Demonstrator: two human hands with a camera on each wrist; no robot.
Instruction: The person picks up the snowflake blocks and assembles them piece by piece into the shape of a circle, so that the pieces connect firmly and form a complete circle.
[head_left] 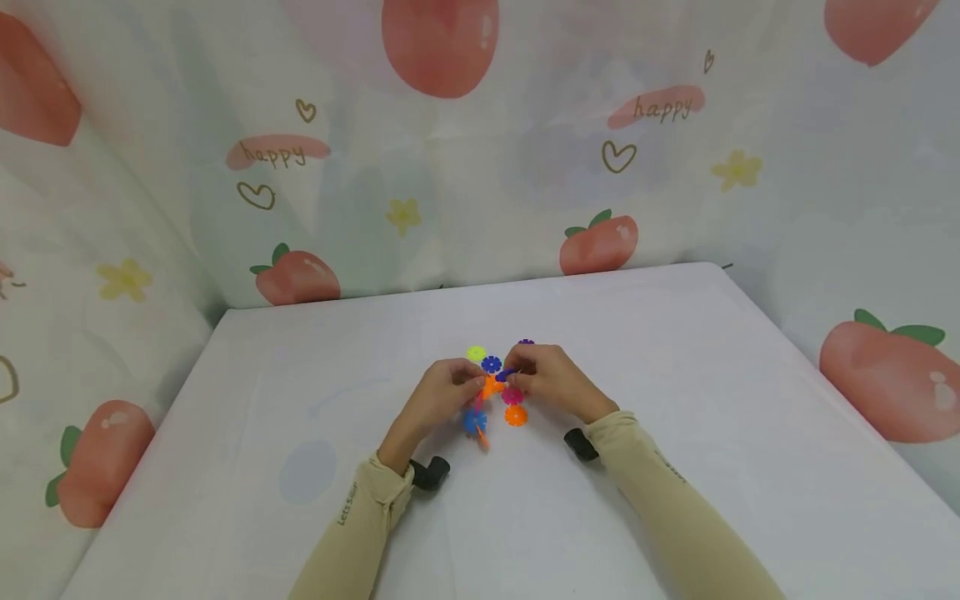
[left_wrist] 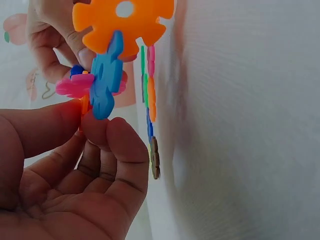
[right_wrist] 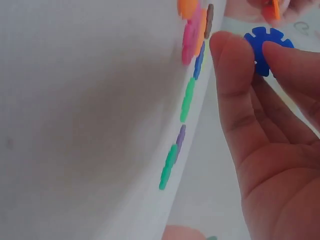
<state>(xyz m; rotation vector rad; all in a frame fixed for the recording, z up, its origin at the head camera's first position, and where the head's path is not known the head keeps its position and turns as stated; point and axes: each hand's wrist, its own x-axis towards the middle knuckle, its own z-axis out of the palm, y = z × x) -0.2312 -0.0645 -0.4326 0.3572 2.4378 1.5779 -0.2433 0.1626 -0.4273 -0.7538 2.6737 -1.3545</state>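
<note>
Above the white table, the left hand point(head_left: 442, 392) pinches a cluster of joined snowflake discs between thumb and fingers. In the left wrist view the cluster shows an orange disc point(left_wrist: 147, 27) at its end, a light blue disc point(left_wrist: 106, 82) and a pink disc point(left_wrist: 74, 86). The thumb and fingertips grip another orange piece, mostly hidden. The right hand point(head_left: 557, 377) holds a dark blue disc point(right_wrist: 265, 45) by thumb and index finger. This notched disc is close beside the cluster in the head view.
Loose discs lie on the table point(head_left: 637, 350) around the hands: yellow point(head_left: 476, 353), dark blue point(head_left: 491, 364), pink point(head_left: 512, 397) and orange point(head_left: 516, 416). Two green discs, one of them here point(right_wrist: 187, 100), and a brown disc point(right_wrist: 209, 22) lie there too. A printed curtain point(head_left: 480, 167) hangs behind.
</note>
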